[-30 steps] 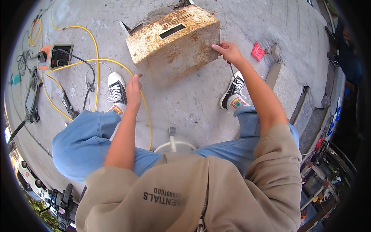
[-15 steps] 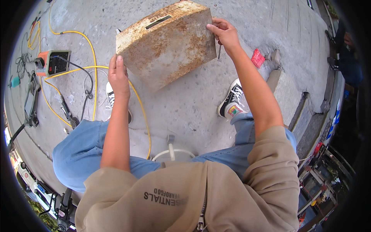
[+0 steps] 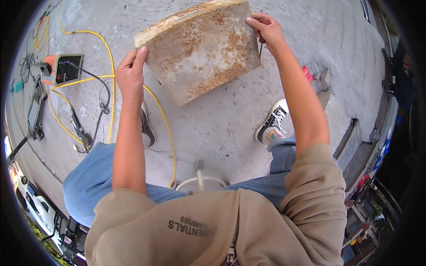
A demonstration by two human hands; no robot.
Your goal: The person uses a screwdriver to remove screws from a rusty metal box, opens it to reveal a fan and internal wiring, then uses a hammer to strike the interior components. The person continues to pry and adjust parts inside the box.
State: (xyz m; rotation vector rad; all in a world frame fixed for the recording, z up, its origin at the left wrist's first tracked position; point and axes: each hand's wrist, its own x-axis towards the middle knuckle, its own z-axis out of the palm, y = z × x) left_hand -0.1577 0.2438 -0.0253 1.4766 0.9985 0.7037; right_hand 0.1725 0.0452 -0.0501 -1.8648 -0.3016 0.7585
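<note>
We hold the rusty box (image 3: 202, 48) between us: left hand (image 3: 130, 75) clasped at 8 o'clock, right hand (image 3: 266, 29) gripping at 2.

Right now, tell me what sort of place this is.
Probably an outdoor work yard: bare concrete ground, a small orange machine trailing yellow cable, and a rusty metal box held up by both hands.

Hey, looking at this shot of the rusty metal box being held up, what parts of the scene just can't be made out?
- Head view: the rusty box's top edge is cut off by the frame.
- Its far faces are hidden behind the face turned to the camera.
- The thin item under the right hand is mostly covered by the fingers.
- The left hand's fingertips wrap behind the box.
- The left shoe is hidden by the forearm.
</note>
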